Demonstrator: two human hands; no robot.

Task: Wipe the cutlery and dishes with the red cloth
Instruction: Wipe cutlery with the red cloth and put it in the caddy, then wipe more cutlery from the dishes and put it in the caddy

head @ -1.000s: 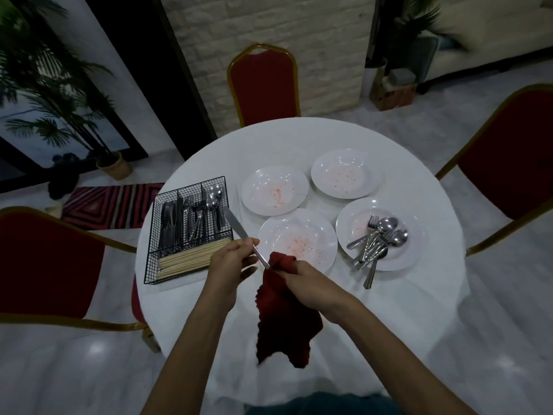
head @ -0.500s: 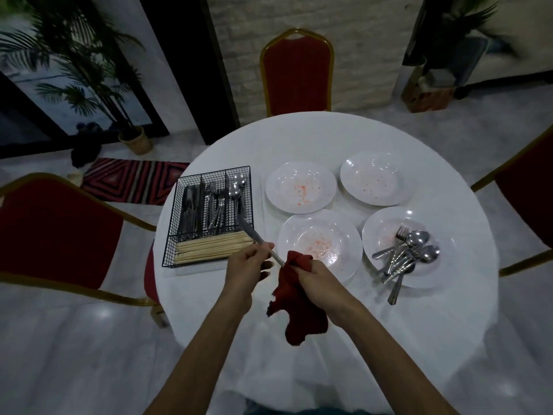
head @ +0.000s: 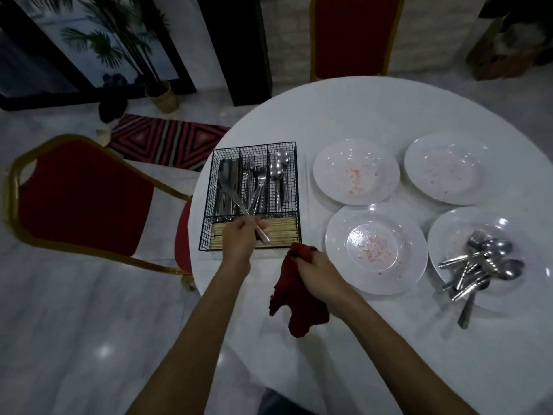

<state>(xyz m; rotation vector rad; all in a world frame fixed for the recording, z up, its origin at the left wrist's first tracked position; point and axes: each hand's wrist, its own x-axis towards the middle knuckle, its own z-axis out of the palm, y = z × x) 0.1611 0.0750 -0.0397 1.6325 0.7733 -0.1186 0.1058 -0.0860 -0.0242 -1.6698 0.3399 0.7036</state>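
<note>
My left hand [head: 241, 236] grips a table knife [head: 232, 193] by its handle, blade pointing up-left over the black wire cutlery basket [head: 294, 187]. My right hand [head: 314, 266] holds the red cloth [head: 294, 298], which hangs down over the white table, apart from the knife. Four white plates with reddish smears lie to the right: near-left [head: 344, 265], far-left [head: 327, 172], far-right [head: 419, 166] and near-right [head: 440, 235]. A pile of spoons and forks [head: 478, 265] rests on the near-right plate.
The basket holds knives, forks, spoons [head: 276, 172] and a bundle of wooden chopsticks [head: 284, 230]. Red chairs with gold frames stand at the left [head: 80, 199] and the far side [head: 353, 34]. A striped rug [head: 167, 139] lies on the floor.
My left hand has carried the knife left, away from the cloth, over the wire basket. The cloth no longer touches the blade. My view has shifted left and closer.
</note>
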